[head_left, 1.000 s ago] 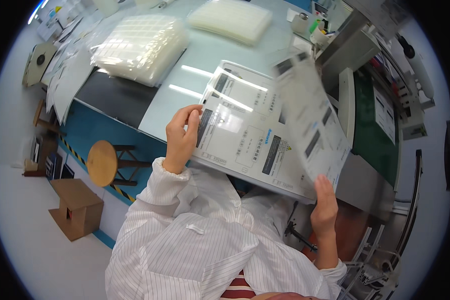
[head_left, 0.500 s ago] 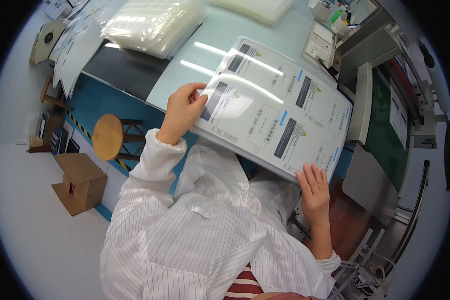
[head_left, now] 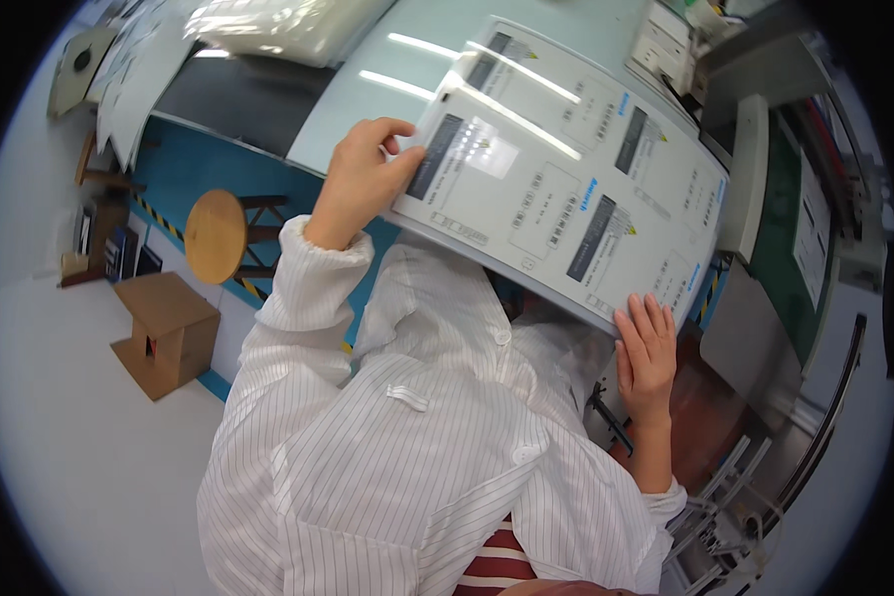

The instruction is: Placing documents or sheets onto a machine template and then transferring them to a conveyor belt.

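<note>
In front of me lies a stack of translucent plastic sheets (head_left: 556, 248), its top sheet printed with dark blocks, blue lettering and small yellow triangles. My left hand (head_left: 368, 174) is at the left edge, with thumb and index finger bent together at the top sheet's margin. How much of the sheet they grip is hard to see. My right hand (head_left: 649, 358) rests its straight fingers flat on the near right corner, holding nothing. Bright light strips reflect across the sheets.
The pale green table (head_left: 353, 119) carries a clear plastic-wrapped pile (head_left: 288, 30) at the far left. On the right stands a machine with a green bed (head_left: 795, 258). A round wooden stool (head_left: 216, 236) and an opened cardboard box (head_left: 169, 328) are on the left.
My view has shifted, with the sheets and both hands appearing slightly higher and the right hand further right. Both hands keep to the same edges of the stack.
</note>
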A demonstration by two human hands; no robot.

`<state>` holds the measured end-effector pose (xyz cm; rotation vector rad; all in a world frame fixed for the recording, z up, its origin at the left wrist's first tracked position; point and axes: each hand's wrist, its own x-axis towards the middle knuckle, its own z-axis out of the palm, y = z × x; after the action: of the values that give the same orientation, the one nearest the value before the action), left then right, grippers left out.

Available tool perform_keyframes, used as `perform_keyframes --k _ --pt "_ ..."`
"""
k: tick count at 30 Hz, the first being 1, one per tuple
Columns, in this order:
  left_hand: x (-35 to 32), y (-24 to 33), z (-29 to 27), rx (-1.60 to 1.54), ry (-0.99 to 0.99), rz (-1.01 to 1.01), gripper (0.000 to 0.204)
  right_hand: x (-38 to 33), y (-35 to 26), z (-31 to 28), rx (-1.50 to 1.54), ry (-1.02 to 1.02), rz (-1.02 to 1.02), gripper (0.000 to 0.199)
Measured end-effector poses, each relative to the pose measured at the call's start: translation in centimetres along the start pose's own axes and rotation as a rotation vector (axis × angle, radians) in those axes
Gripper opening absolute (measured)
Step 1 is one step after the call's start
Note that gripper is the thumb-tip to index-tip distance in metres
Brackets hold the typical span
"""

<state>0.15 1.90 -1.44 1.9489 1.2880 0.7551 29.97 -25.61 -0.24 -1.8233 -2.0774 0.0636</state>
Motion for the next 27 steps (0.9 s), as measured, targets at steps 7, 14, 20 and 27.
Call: perform_keyframes --k 7,14,20,27 --pt "0.0 -0.7 0.6 0.046 0.013 0.047 0.031 -0.7 8.3 -2.3 -0.008 0.288 0.396 0.032" --pt "1.9 -1.0 3.1 -0.032 -0.076 -0.024 0.044 -11.1 25.6 1.2 -0.4 0.289 1.051 0.055" --pt "1.4 -0.4 4.0 0.112 -0.054 0.023 0.052 -9.4 28.8 0.3 -0.487 0.338 1.169 0.057" --pt "1.7 0.1 4.7 0.234 -0.007 0.075 0.053 -9.4 34.0 -0.8 -0.584 0.475 1.207 0.056"
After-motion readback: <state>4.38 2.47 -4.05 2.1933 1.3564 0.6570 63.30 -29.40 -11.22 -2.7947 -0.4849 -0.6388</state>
